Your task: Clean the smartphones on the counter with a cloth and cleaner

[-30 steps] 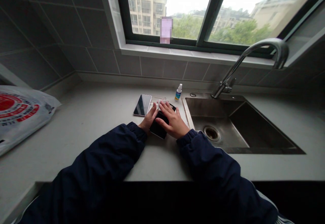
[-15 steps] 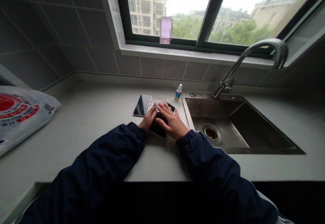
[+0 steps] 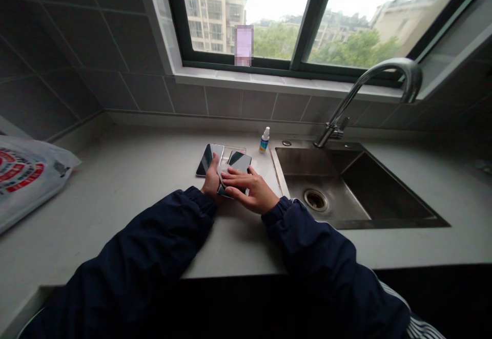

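Observation:
A dark-screened phone (image 3: 241, 160) is in my left hand (image 3: 211, 181), which grips its left edge with the thumb up along the side. My right hand (image 3: 255, 193) lies across the screen, its fingers pressing a pale wipe (image 3: 223, 169) against the glass near my left thumb. The fingers cover part of the wipe and of the phone. Just left of it, a second phone (image 3: 207, 161) lies face up on the counter. Behind the hands, to the right, stands a small white spray bottle (image 3: 264, 141) with a blue and yellow label.
A steel sink (image 3: 369, 225) is set into the counter (image 3: 126, 175) on the right, with a curved faucet (image 3: 346, 96) at its back. At the far left lies a white plastic bag (image 3: 46, 167) with red print. The tiled wall and window stand behind.
My right hand has slid the wipe toward the near left of the screen, uncovering the phone's far end. The whole view has shifted slightly.

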`<state>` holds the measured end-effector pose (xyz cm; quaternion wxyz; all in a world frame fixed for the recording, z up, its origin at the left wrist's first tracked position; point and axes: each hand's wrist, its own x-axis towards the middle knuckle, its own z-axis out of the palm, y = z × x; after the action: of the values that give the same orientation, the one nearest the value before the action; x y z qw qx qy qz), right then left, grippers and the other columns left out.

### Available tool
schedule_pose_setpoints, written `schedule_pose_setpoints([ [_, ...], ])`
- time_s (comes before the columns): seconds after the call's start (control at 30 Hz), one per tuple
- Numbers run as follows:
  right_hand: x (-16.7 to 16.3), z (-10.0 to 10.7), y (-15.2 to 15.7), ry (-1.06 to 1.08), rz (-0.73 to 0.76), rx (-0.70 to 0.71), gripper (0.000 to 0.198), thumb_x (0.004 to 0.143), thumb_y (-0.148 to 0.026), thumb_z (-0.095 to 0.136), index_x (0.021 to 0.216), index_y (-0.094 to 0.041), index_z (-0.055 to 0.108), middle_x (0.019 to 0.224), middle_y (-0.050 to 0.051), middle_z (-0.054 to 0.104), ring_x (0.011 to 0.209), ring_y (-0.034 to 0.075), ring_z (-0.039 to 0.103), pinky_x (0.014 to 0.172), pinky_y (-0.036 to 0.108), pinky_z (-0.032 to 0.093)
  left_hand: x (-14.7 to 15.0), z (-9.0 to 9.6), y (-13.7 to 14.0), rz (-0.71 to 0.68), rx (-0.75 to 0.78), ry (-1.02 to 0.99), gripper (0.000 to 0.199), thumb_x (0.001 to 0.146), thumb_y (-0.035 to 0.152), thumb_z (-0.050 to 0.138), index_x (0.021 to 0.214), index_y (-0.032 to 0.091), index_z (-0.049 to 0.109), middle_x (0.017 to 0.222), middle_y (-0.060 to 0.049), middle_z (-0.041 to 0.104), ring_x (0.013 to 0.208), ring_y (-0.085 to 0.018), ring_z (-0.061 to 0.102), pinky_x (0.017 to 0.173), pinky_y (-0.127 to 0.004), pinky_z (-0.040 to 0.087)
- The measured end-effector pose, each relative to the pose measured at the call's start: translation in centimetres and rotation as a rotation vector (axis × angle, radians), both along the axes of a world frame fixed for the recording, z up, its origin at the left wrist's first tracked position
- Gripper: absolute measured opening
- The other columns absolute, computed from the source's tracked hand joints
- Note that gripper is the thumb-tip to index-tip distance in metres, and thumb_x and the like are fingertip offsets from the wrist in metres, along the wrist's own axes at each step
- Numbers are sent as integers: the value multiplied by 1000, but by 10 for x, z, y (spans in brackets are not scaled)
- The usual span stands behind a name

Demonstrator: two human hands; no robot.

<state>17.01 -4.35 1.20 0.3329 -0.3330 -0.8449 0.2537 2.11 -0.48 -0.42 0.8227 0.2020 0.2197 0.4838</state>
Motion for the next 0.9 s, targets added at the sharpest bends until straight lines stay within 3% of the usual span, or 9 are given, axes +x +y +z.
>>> schedule_pose_setpoints([
  [0.13,0,2,-1,68,-4,-22,19,97,-34,62,108,-31,78,124,5,75,132,29,60,123,63,7,-1,0,0,30,24,-18,85,94,75,32,139,7,57,107,-22,74,109,-37,71,102,-52,53],
  [0.37,0,3,-2,109,-2,-30,21,99,-34,59,93,-30,79,111,2,80,124,27,67,124,55,14,-5,3,-4,46,54,30,98,90,81,26,144,4,53,118,-26,70,117,-38,67,105,-52,50],
  [0.63,0,-1,-1,155,-25,-30,23,99,-35,60,88,-29,79,107,2,81,120,26,69,123,51,20,-6,1,-3,18,79,44,96,91,81,25,142,5,55,115,-24,71,118,-40,66,107,-53,48],
  [0.9,0,-4,1,142,-49,-46,21,98,-35,61,91,-29,80,109,3,80,121,26,69,121,48,26,-6,0,-2,9,58,60,101,89,82,28,148,2,46,118,-28,69,116,-40,67,108,-55,47],
])
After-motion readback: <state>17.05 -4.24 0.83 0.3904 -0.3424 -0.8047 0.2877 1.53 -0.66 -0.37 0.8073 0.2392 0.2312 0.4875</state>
